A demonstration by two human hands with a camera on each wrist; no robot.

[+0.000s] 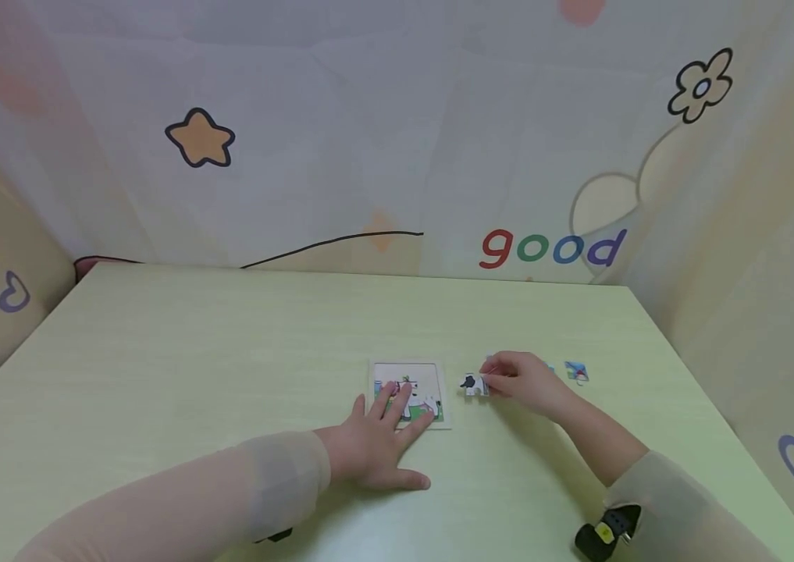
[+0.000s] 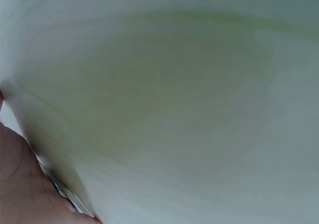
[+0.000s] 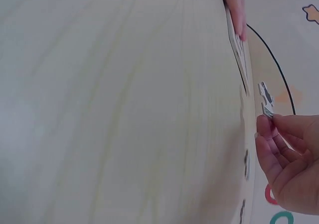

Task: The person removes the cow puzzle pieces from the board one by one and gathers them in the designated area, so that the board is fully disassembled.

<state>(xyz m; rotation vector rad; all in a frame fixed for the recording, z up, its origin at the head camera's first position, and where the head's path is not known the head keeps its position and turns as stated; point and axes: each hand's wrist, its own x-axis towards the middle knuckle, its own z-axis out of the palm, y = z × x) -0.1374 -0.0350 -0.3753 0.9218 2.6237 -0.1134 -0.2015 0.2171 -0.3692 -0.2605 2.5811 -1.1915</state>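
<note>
My right hand (image 1: pixel 526 381) pinches a small white-and-black puzzle piece (image 1: pixel 472 385) between thumb and fingertips, just right of a square puzzle board (image 1: pixel 447 414). In the right wrist view the same piece (image 3: pixel 266 95) stands out from the fingertips of the right hand (image 3: pixel 294 159), raised off the table. My left hand (image 1: pixel 382 449) lies spread with straight fingers over the lower part of the board, covering some of its cow picture. The left wrist view shows part of that hand (image 2: pixel 30 184) at the lower left, with the board's edge (image 2: pixel 70 196) beside it.
A blue puzzle piece (image 1: pixel 576 371) lies on the pale table (image 1: pixel 228 351) right of the right hand. Another piece is partly hidden behind that hand. A printed curtain (image 1: pixel 340 140) stands behind the table, with more fabric at both sides.
</note>
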